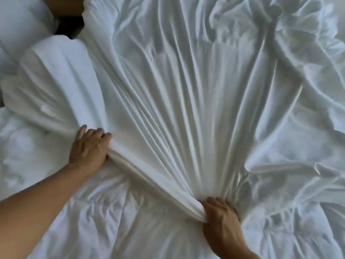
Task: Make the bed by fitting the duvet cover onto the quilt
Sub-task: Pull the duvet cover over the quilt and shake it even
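Observation:
A smooth white duvet cover point(186, 90) lies spread over most of the bed, pulled into long pleats that fan out from its near edge. Under it and in front of it lies the puffy, crinkled white quilt point(112, 221). My left hand point(89, 148) grips the cover's bunched edge at the left. My right hand point(220, 215) clutches the same edge lower down, at the bottom centre. The edge runs taut between the two hands.
White pillows point(24, 25) are stacked at the top left, with a dark gap point(69, 25) beside them. A cover-wrapped bulge point(56, 81) lies just beyond my left hand. Rumpled white fabric point(308, 71) fills the right side.

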### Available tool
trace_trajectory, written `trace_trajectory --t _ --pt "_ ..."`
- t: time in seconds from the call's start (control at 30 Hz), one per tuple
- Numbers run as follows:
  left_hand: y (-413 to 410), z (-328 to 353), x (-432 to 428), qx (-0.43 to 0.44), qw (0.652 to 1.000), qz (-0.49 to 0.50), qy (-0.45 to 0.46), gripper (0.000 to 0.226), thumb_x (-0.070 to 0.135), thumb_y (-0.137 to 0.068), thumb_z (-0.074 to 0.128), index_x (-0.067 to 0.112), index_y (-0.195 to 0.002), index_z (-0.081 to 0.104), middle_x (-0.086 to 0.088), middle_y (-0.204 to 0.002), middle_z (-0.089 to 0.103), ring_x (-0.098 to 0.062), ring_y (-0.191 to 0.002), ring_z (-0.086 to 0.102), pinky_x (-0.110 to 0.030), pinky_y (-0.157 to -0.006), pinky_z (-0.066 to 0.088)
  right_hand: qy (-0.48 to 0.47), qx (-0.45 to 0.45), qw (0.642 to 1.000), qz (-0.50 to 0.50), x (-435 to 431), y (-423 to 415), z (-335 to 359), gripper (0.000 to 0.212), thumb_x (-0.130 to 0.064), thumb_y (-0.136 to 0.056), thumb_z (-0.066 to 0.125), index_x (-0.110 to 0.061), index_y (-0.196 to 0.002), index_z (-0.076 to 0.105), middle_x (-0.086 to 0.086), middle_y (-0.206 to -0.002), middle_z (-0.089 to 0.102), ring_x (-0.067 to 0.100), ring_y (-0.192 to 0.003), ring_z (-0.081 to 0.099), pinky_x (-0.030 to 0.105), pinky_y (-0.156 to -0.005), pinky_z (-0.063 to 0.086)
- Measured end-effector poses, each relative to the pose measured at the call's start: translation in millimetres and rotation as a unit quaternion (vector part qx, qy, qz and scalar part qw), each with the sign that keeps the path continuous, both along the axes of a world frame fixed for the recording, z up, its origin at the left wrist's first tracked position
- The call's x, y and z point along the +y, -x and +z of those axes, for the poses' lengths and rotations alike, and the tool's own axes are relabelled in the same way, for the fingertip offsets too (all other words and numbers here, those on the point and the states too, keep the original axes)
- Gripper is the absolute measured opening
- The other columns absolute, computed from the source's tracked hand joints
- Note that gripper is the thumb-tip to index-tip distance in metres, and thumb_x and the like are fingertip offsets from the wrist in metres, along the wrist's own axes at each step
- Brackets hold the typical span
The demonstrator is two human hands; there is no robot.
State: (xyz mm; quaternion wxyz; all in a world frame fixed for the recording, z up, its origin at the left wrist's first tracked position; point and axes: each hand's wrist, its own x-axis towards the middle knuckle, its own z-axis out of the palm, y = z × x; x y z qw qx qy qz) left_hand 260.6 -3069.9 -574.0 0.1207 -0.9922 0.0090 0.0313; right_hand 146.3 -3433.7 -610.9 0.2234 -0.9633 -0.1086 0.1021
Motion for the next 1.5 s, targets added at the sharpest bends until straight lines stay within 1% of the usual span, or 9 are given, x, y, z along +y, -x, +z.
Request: trace_trajectory --t 0.17,0.37,0.57,0.7,0.83,1.0,1.17,1.3,1.5 --pt "21 -11 34 0.117 0.993 0.020 0.029 0.020 0.007 -0.070 0.078 0.012 -0.088 0.071 -0.014 -0.083 0.072 -0.036 -0.081 0.070 -0.041 -0.076 0.054 0.122 0.111 0.986 0.033 35 -22 12 0.074 -0.033 -0.048 0.075 -0.025 -0.121 0.065 -0.004 -0.103 0.068 0.024 -0.095 0.069 0.042 -0.081 0.054" --pt "24 -51 45 0.186 0.982 0.042 -0.004 0.030 0.024 -0.094 0.041 0.027 -0.118 0.058 0.003 -0.124 0.065 -0.021 -0.118 0.056 -0.032 -0.101 0.035 0.120 0.003 0.989 0.080 165 -58 13 0.099 -0.033 -0.043 0.088 -0.021 -0.137 0.061 0.008 -0.099 0.067 0.029 -0.082 0.066 0.041 -0.062 0.055" --pt "-4 -72 75 0.230 0.970 -0.002 0.076 0.034 0.027 -0.089 0.047 0.022 -0.119 0.062 -0.002 -0.127 0.064 -0.026 -0.121 0.056 -0.033 -0.104 0.035 0.143 0.042 0.989 0.010 254 -92 -30 0.068 -0.022 -0.100 0.031 -0.029 -0.159 -0.002 0.005 -0.128 0.057 0.028 -0.115 0.057 0.040 -0.099 0.040" --pt "-6 -46 108 0.225 0.956 -0.126 0.136 0.050 0.038 -0.071 0.063 0.024 -0.119 0.057 -0.004 -0.123 0.059 -0.028 -0.118 0.052 -0.040 -0.105 0.034 0.107 0.021 0.994 0.022 258 -71 -11 0.072 -0.033 -0.087 0.047 -0.036 -0.156 0.027 -0.012 -0.104 0.069 0.014 -0.095 0.069 0.031 -0.085 0.051" --pt "-51 -7 201 -0.054 0.982 -0.151 0.096 0.074 0.031 -0.062 0.079 0.020 -0.134 0.064 -0.018 -0.142 0.052 -0.043 -0.132 0.047 -0.060 -0.114 0.027 0.130 -0.044 0.990 0.002 268 -28 9 0.083 -0.027 -0.061 0.065 -0.045 -0.139 0.043 -0.021 -0.054 0.058 -0.001 -0.041 0.055 0.015 -0.046 0.048" --pt "-95 12 302 0.001 0.999 -0.028 0.044 0.090 0.037 -0.088 0.060 0.036 -0.161 0.009 -0.012 -0.163 0.015 -0.043 -0.146 0.019 -0.063 -0.120 0.005 0.229 0.106 0.967 -0.024 301 -37 21 0.079 -0.051 -0.082 0.063 -0.052 -0.152 0.025 -0.019 -0.139 0.051 0.007 -0.131 0.049 0.030 -0.105 0.039" --pt "-103 -13 329 0.069 0.984 0.061 0.150 0.072 0.051 -0.087 0.055 0.019 -0.147 0.029 -0.015 -0.134 0.047 -0.039 -0.117 0.051 -0.057 -0.100 0.044 0.310 0.170 0.934 -0.042 328 -31 4 0.063 -0.022 -0.036 0.090 -0.018 -0.098 0.081 0.007 -0.079 0.067 0.037 -0.070 0.068 0.049 -0.063 0.056" --pt "-95 -31 345 0.112 0.979 0.113 0.131 0.068 0.063 -0.084 0.047 0.026 -0.140 0.040 -0.015 -0.133 0.048 -0.038 -0.121 0.045 -0.051 -0.099 0.039 0.348 0.151 0.923 -0.061 324 -29 -4 0.062 -0.039 -0.085 0.052 -0.038 -0.146 0.042 -0.009 -0.133 0.050 0.021 -0.125 0.049 0.038 -0.101 0.036" --pt "-107 -6 411 0.252 0.922 0.173 0.237 0.116 0.103 -0.046 0.053 0.040 -0.143 0.041 -0.004 -0.152 0.038 -0.035 -0.136 0.041 -0.055 -0.112 0.035 0.338 0.192 0.919 -0.066 330 -37 3 0.050 -0.042 -0.088 0.046 -0.037 -0.138 0.048 -0.009 -0.133 0.050 0.019 -0.125 0.050 0.036 -0.101 0.038"
